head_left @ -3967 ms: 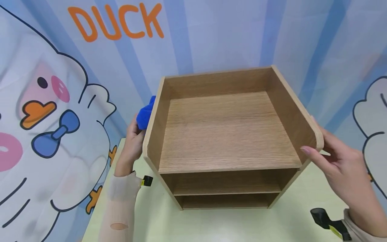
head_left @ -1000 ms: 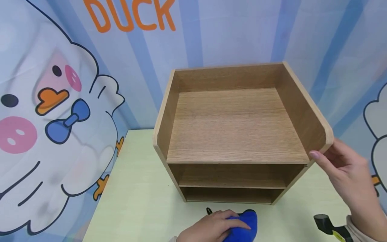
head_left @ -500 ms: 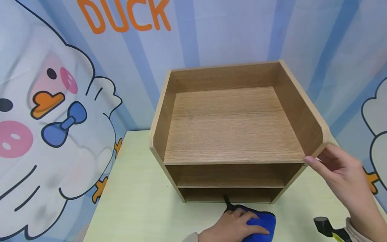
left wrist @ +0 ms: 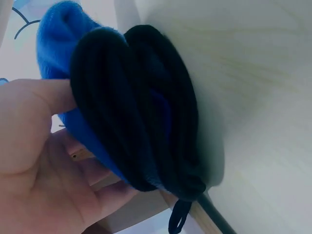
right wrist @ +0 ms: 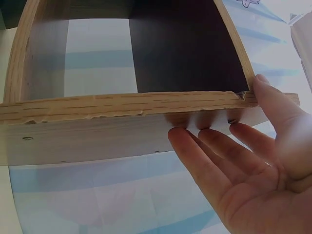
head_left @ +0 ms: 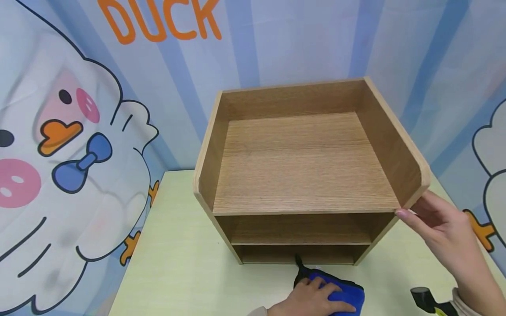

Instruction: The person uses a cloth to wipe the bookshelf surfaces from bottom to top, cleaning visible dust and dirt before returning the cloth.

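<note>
In the head view my left hand [head_left: 310,299] lies over a blue cloth [head_left: 349,295] with black trim, on the table in front of a wooden shelf unit [head_left: 296,162]. Its fingers are spread across the cloth. The left wrist view shows the folded black edges of the cloth [left wrist: 161,112] against the tabletop, with a small black loop hanging off one corner. My right hand [head_left: 444,235] pinches the front right edge of the shelf unit. In the right wrist view the thumb is at the front edge, the fingertips against the outer face of the side panel [right wrist: 97,136].
The shelf unit stands on a pale table [head_left: 178,245], close to a blue striped backdrop [head_left: 288,39] with duck drawings. Below its raised-sided top are two lower compartments. A black wrist camera mount [head_left: 423,296] sits beside the right sleeve.
My left hand has carried the cloth from the unit's left side down to the table in front, then slid slightly right. My right hand has slipped a little lower along the side panel's edge.
</note>
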{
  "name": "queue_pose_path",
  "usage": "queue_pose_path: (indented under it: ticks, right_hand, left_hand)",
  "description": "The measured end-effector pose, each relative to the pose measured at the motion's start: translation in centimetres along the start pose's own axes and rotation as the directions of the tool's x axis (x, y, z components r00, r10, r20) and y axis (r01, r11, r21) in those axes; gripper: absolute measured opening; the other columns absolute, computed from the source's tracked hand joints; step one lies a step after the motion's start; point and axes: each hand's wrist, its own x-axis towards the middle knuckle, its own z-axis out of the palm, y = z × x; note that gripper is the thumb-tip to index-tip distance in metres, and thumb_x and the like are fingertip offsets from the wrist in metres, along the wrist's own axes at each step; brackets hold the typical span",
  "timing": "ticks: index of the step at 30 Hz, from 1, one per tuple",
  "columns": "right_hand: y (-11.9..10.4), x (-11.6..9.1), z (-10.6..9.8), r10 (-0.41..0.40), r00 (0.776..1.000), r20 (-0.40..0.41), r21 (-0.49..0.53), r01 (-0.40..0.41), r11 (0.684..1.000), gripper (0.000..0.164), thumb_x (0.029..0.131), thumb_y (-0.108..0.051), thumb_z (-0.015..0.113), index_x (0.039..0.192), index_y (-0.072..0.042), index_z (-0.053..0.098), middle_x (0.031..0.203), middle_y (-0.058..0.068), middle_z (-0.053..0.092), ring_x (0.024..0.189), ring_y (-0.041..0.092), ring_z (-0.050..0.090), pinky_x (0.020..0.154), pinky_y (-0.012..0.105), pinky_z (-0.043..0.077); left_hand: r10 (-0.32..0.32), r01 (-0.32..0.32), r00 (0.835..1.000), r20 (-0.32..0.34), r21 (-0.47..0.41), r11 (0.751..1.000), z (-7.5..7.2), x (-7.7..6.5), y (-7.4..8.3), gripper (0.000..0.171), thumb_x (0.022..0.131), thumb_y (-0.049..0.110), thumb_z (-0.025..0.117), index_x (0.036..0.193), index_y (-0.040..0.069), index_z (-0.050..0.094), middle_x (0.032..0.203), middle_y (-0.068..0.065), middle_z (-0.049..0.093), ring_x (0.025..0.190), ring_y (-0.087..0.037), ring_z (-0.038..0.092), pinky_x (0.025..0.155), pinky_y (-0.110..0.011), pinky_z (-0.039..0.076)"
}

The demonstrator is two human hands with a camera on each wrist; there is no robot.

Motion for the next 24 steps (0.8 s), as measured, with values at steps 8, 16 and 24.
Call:
queue_pose_path:
  ticks: [8,16,24]
  right_hand:
    - [1.2,-0.6,0.5,-0.041,0.999,0.022,0.016,0.041,0.999,0.057,0.098,-0.006,0.063,0.151,-0.011,0.044,0.134,0.032,0.055,0.115,0.006,0.060,0.079,0.000,0.041]
    - [2.5,-1.2,0.9,-0.029,0.999,0.025,0.039,0.028,0.999,0.042,0.108,-0.013,0.042,0.151,-0.008,0.043,0.138,0.029,0.051,0.107,-0.021,0.044,0.084,0.003,0.043]
    - [4.8,-1.8,1.2,0.138,0.990,-0.030,-0.151,-0.141,0.979,0.051,0.103,-0.026,0.058,0.148,-0.003,0.046,0.138,0.031,0.051,0.120,0.037,0.059,0.079,0.044,0.059]
  left_hand:
    - [0.028,-0.040,0.995,-0.101,-0.117,0.992,1.0,-1.0,-0.8,0.061,0.100,0.062,0.043,0.156,0.044,0.026,0.151,0.012,0.040,0.136,-0.014,0.038,0.102,-0.036,0.044]
    - [-0.087,-0.013,0.937,-0.337,-0.284,0.959,1.9,-5.8,-3.1,0.058,0.098,0.055,0.056,0.149,0.030,0.046,0.146,0.010,0.049,0.136,-0.019,0.042,0.105,-0.040,0.043]
    - [-0.444,0.230,0.815,-0.372,-0.496,0.837,1.0,-14.3,-6.0,0.042,0.095,0.054,0.062,0.114,0.018,0.072,0.111,0.009,0.070,0.106,-0.013,0.063,0.091,-0.036,0.053]
